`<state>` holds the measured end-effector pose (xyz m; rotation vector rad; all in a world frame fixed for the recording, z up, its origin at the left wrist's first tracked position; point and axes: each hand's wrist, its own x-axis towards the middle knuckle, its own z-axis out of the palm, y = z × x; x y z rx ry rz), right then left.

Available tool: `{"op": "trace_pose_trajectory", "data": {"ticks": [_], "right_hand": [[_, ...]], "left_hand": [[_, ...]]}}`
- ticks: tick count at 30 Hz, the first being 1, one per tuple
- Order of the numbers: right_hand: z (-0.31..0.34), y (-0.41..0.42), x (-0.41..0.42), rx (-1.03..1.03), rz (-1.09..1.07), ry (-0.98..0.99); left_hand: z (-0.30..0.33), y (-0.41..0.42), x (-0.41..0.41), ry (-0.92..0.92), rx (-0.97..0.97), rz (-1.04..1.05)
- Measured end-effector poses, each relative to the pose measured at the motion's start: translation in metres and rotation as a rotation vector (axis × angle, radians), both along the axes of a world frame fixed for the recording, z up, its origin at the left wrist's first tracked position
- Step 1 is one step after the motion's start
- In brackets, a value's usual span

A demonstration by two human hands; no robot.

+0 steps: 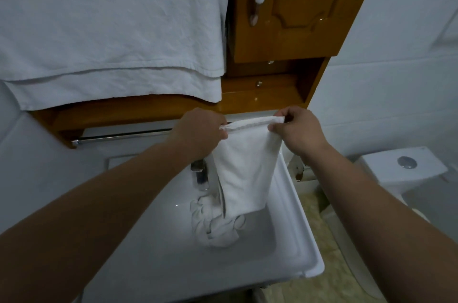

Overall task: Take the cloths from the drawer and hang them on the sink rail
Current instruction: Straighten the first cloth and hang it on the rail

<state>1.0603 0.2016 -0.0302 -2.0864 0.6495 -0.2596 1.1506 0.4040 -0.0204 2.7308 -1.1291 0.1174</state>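
A white cloth [244, 166] hangs down over the sink, stretched by its top edge between both hands. My left hand [198, 129] pinches its left corner and my right hand [297, 131] pinches its right corner. The top edge sits level with the chrome rail [119, 136] under the wooden shelf, at the rail's right end; whether it touches the rail I cannot tell. A second white cloth [215, 226] lies crumpled in the basin of the white sink [300, 228].
A large white towel [111, 30] hangs over the mirror area above the wooden shelf [124, 109]. A wooden cabinet [292, 5] with small drawers stands behind. The tap [199, 173] is left of the cloth. A toilet cistern [401, 168] stands at the right.
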Motion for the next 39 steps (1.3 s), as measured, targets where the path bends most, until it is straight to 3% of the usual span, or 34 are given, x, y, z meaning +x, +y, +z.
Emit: {"op": "trace_pose_trajectory", "data": {"ticks": [4,9,20,28,34,39], "right_hand": [[-0.021,-0.011,0.007,-0.094,-0.041,0.004],[-0.044,-0.030,0.024,-0.169,-0.103,-0.047],[-0.101,-0.047,0.064,-0.310,-0.221,-0.278],[-0.148,-0.063,0.083,-0.522,-0.160,-0.423],[-0.173,-0.063,0.096,-0.535,-0.125,-0.416],[-0.181,-0.063,0.110,-0.481,-0.175,-0.446]], "left_hand": [[-0.024,-0.017,0.005,-0.031,-0.005,-0.022],[-0.058,-0.044,0.017,-0.051,-0.144,-0.011],[-0.108,-0.086,0.046,-0.226,-0.327,0.099],[-0.163,-0.088,0.067,-0.531,-0.365,0.003],[-0.186,-0.090,0.092,-0.543,-0.380,0.171],[-0.184,-0.098,0.095,-0.401,-0.319,0.318]]}}
